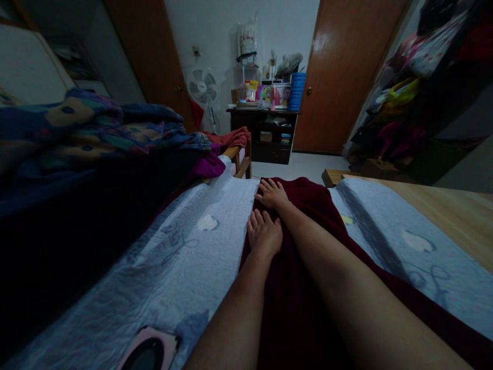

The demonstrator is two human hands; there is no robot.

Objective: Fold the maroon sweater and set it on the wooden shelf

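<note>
A dark red cloth [300, 288] is spread over a light blue patterned bed cover [215, 257]. My left hand [265, 232] lies on the cloth near its left edge, palm down with the fingers spread. Just beyond it, my right hand [271, 194] rests flat at the cloth's far left corner, its fingers apart too. Neither hand holds anything. The cloth's near part runs out of view beneath my forearms.
Folded patterned and dark clothes [96, 133] are piled at the left. A pink-framed device [165, 341] lies at the bottom left. Beyond the bed stand a fan [203, 87] and a dark shelf [279, 154]. Clothes hang at the right above a wooden surface [447, 208].
</note>
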